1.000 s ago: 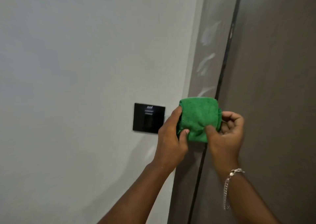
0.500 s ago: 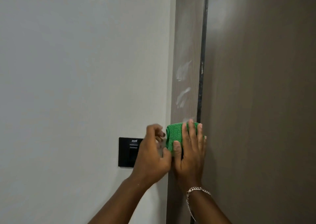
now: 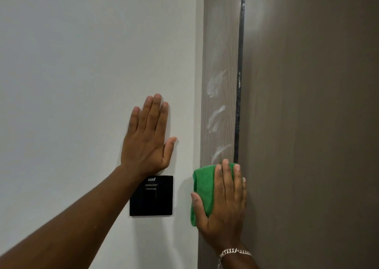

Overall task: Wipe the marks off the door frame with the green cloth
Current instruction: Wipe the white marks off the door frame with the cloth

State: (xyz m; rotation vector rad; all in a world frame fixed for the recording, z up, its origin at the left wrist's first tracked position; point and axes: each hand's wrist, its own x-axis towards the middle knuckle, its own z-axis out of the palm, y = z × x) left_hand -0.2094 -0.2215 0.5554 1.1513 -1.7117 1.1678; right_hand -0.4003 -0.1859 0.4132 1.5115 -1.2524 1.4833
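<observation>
Green cloth [image 3: 203, 188], folded into a thick pad, pressed flat against the door frame [image 3: 220, 42] under the right hand [image 3: 223, 205]. Right hand spread open over the pad, palm down, fingers [image 3: 225, 178] straight and pointing up, thumb [image 3: 198, 202] hooked round the pad's left side; not curled into a fist, simply pinning the cloth to the wood. Cloth's left edge overhanging the frame onto the strip of wall beside it, its top edge showing just above the fingertips. Little finger reaching across the dark gap [image 3: 239, 104] toward the door [image 3: 307, 125]. Silver chain bracelet [image 3: 233, 253] on the right wrist, low in the view. Left hand [image 3: 147, 139] open as well, flat against the white wall [image 3: 82, 63], fingers together and pointing up, thumb out to the right, holding nothing. Heel of that palm just above a black square wall plate [image 3: 151, 197], forearm crossing the plate's left side. Above the cloth, three whitish smeared marks [image 3: 215, 116] stacked up the grey-brown wood-grain frame: the lowest just above the fingertips, the middle one higher, the top one higher again. To the right of the frame, the narrow dark gap running top to bottom, with pale flecks along it. Beyond that, the plain brown door filling the right of the view.
</observation>
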